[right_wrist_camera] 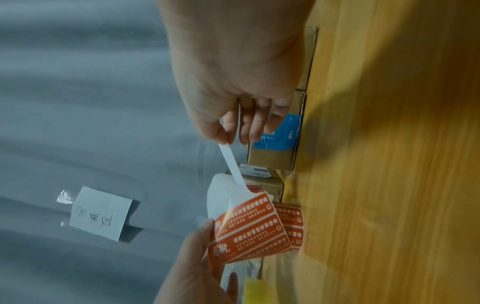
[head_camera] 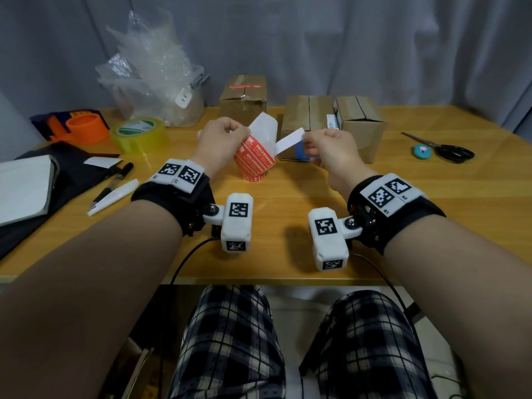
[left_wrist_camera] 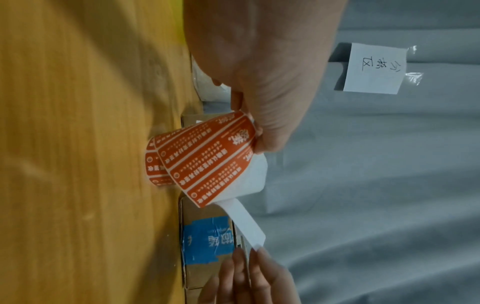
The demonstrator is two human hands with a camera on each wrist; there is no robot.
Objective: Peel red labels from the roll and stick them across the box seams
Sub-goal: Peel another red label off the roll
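Red labels are sitting on a thin, floppy backing strip that you are holding above the table (head_camera: 288,197), its roll (head_camera: 254,165) end resting on the wood. Your left hand (head_camera: 220,139) is pinching the strip's upper edge. Your right hand (head_camera: 328,146) is pinching one label (head_camera: 289,141), showing its white side and partly lifted. Treat this label as light, limp and sticky: grip only its free end. Three boxes (head_camera: 308,122) are standing just beyond your hands.

Left hand (head_camera: 220,141) holds label roll (head_camera: 254,159); right hand (head_camera: 328,148) pinches peeled label (head_camera: 289,141).
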